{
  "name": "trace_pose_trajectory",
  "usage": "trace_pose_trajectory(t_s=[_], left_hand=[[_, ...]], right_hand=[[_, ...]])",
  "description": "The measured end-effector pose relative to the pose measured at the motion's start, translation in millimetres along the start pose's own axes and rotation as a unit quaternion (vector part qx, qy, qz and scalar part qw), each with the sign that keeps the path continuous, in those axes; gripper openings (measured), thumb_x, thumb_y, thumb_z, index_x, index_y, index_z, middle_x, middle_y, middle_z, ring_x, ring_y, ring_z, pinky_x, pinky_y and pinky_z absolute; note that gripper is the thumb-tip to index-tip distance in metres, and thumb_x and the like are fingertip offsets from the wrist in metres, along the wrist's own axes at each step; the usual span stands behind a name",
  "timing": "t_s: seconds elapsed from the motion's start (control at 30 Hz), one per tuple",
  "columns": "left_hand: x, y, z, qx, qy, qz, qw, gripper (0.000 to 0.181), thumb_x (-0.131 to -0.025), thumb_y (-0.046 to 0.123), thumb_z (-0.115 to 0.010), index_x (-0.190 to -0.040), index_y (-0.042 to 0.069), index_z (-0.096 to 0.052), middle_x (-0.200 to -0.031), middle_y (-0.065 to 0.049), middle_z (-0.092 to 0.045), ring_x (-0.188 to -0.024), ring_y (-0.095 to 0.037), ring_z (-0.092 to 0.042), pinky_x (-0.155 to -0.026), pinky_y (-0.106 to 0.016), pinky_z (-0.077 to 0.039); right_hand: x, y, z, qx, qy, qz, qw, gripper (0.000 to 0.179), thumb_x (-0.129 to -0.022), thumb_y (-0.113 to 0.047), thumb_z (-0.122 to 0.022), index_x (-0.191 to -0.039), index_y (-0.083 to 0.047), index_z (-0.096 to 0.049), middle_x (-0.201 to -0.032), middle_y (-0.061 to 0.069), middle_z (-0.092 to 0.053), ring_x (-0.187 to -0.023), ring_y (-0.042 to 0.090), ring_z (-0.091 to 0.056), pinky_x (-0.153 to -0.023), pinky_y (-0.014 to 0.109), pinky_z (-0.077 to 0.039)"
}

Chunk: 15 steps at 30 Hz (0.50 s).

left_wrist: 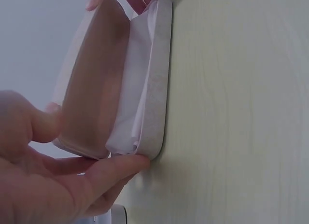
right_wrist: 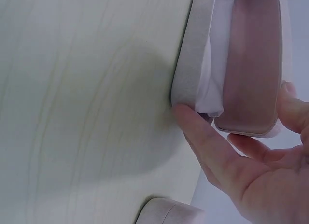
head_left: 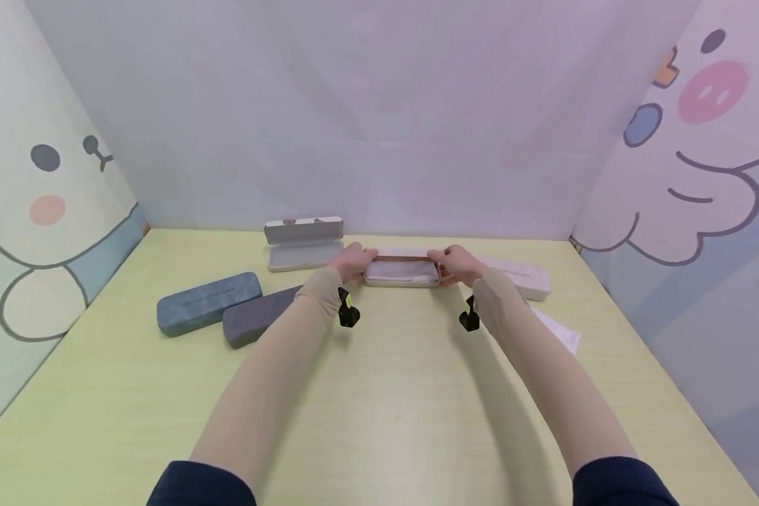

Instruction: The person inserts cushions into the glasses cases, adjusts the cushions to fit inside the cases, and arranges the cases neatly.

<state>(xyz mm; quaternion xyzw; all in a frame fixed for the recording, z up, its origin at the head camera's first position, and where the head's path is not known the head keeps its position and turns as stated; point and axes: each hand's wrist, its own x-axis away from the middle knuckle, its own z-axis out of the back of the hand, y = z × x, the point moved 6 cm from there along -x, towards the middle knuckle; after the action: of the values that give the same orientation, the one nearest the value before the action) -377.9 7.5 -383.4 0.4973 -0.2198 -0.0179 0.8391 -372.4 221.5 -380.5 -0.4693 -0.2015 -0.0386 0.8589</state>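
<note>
Straight ahead on the table, a pale pink glasses case (head_left: pixel 401 284) stands partly open, its brown-lined lid (left_wrist: pixel 99 74) tilted up. Inside its base lies a folded whitish cloth (right_wrist: pixel 216 74), whose edge shows along the front wall. My left hand (head_left: pixel 353 261) grips the case's left end, thumb on the lid and fingers at the base. At the opposite end my right hand (head_left: pixel 458 266) holds it the same way, its thumb (right_wrist: pixel 289 105) against the lid's outer edge and a forefinger at the base's corner.
Left of my hands sits an open grey case (head_left: pixel 306 256). Nearer lie a closed blue case (head_left: pixel 209 303) and a dark grey case (head_left: pixel 259 314), partly behind my left arm. To the right are a closed pale case (head_left: pixel 525 277) and a white cloth (head_left: pixel 558 329). A curtain backs the table.
</note>
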Motion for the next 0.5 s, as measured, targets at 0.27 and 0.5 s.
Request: trace_pose_trajectory(t_s=[0.27, 0.5], left_hand=[[8.9, -0.1, -2.5, 0.009, 0.001, 0.0, 1.0, 0.055, -0.102, 0.025, -0.042, -0.142, -0.01, -0.027, -0.132, -0.021, -0.041, -0.087, -0.019, -0.043, -0.075, -0.026, -0.04], [12.7, 0.0, -2.4, 0.015, 0.006, 0.005, 0.9998, 0.054, -0.101, 0.021, -0.043, -0.142, -0.01, -0.026, -0.113, -0.014, -0.043, -0.062, -0.011, -0.038, -0.057, -0.022, -0.034]], right_hand=[[2.0, 4.7, -2.6, 0.017, 0.019, 0.018, 0.9995, 0.043, -0.103, -0.03, -0.041, -0.122, 0.008, -0.041, -0.105, 0.013, -0.044, -0.094, 0.023, -0.049, -0.095, 0.043, -0.052], [3.4, 6.0, -4.5, 0.032, 0.042, 0.029, 0.9982, 0.029, -0.103, -0.03, -0.042, -0.095, -0.001, -0.043, -0.094, 0.011, -0.045, -0.094, 0.024, -0.053, -0.092, 0.042, -0.053]])
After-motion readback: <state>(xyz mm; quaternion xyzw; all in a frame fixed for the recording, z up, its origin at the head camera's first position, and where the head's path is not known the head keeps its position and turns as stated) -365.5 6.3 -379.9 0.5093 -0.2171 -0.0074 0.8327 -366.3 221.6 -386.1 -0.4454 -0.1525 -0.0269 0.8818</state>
